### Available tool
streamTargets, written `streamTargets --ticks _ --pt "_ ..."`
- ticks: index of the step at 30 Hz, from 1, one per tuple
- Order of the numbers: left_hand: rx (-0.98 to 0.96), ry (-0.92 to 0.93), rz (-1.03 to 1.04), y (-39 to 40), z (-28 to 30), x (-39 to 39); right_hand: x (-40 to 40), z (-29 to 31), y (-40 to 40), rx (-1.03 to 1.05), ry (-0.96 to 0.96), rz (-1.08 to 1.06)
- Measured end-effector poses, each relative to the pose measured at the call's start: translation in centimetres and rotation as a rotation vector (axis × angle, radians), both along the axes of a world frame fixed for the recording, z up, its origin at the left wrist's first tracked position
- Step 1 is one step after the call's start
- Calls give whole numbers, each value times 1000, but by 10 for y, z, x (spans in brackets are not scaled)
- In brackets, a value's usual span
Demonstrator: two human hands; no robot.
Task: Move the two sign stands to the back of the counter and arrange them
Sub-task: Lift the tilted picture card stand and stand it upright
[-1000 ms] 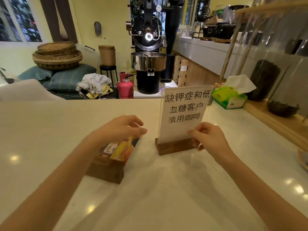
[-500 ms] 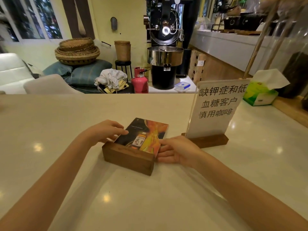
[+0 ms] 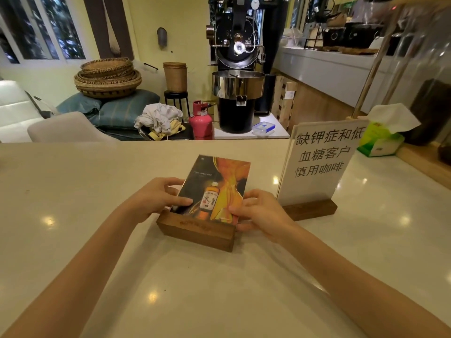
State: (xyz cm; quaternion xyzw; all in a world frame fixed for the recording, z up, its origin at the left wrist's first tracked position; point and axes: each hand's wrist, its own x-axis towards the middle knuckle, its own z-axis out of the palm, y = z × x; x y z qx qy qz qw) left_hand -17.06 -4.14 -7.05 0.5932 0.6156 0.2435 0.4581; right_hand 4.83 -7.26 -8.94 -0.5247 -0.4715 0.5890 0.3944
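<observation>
A sign stand with a dark poster of a bottle [image 3: 214, 186] in a wooden base sits mid-counter, its panel leaning away from me. My left hand [image 3: 158, 198] grips the panel's left edge and my right hand [image 3: 261, 212] grips its right edge, both just above the base. To the right stands the second sign stand [image 3: 319, 164], a clear panel with black Chinese text in a wooden base, upright and untouched.
The pale counter [image 3: 73, 191] ends at its far edge just behind the stands. A green tissue box [image 3: 380, 142] sits at the far right next to a wooden ledge. Beyond the counter stand a black coffee roaster [image 3: 238, 76], a pink gas cylinder [image 3: 201, 121] and stacked baskets.
My right hand let go of the text sign and came over to the poster sign. Both hands now hold the poster sign, whose panel has tilted more upright. The view shifted left.
</observation>
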Motion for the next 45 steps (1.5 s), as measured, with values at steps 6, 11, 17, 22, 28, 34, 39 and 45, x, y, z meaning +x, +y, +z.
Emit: streamTargets --ticks 6,11,17,22,28,34,39,45 --pt "346 -128 49 -3 4 11 5 18 3 389 -268 -23" --pt "502 -128 44 -5 1 19 12 13 -1 623 -385 -39" --pt "608 -111 48 -2 -9 28 17 -1 -4 716 -414 -89" --pt "645 -87 74 -4 -14 34 21 -7 -6 753 -427 -96" --pt "666 -38 83 -9 -15 38 26 -3 -8 690 -514 32" --pt "727 45 137 -16 -18 44 63 12 -19 550 -519 155" --pt "749 99 165 -17 -17 51 123 25 -13 414 -469 -54" --pt "753 126 184 -18 -13 54 166 24 5 329 -639 -335"
